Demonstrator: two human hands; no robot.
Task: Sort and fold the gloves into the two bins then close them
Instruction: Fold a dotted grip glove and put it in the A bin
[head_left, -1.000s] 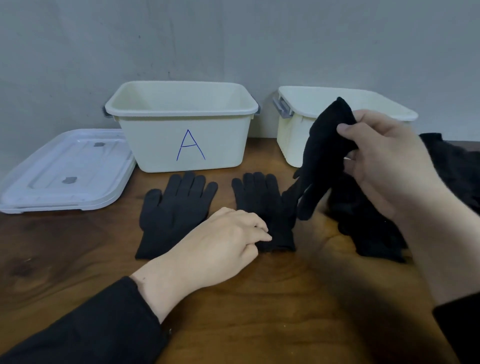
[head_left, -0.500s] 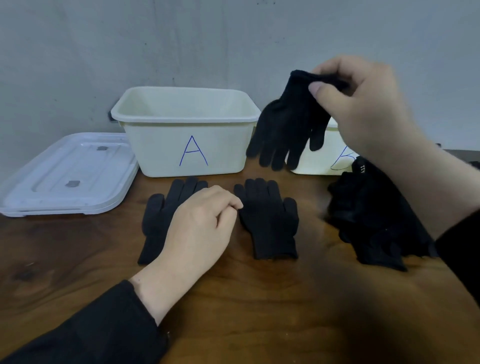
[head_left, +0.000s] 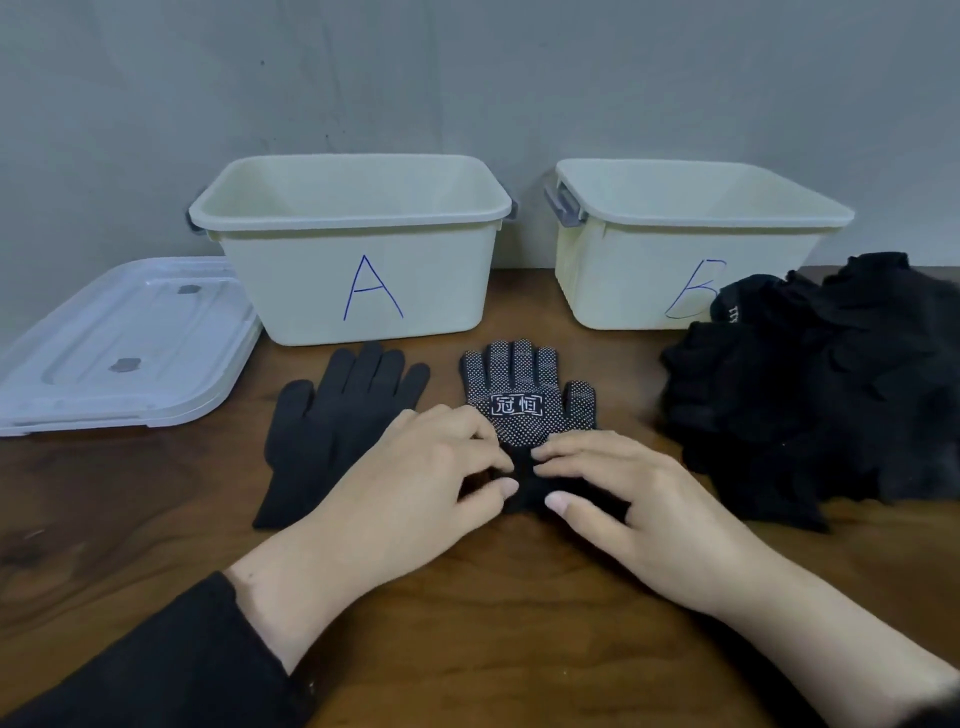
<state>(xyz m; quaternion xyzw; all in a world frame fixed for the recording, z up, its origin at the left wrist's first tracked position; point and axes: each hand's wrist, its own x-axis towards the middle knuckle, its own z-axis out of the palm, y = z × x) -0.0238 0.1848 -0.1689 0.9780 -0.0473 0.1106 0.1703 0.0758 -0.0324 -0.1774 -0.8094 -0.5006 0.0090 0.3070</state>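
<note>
Head view: the glove held up by the right hand (head_left: 654, 512) half a second ago now lies dotted side up at centre frame, dotted glove (head_left: 527, 397) on the table (head_left: 467, 623); both hands, left hand (head_left: 415, 483) too, pinch its cuff, so sorting continues, bins empty

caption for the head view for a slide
Both hands on a dotted glove's cuff before open bins A and B.
</note>
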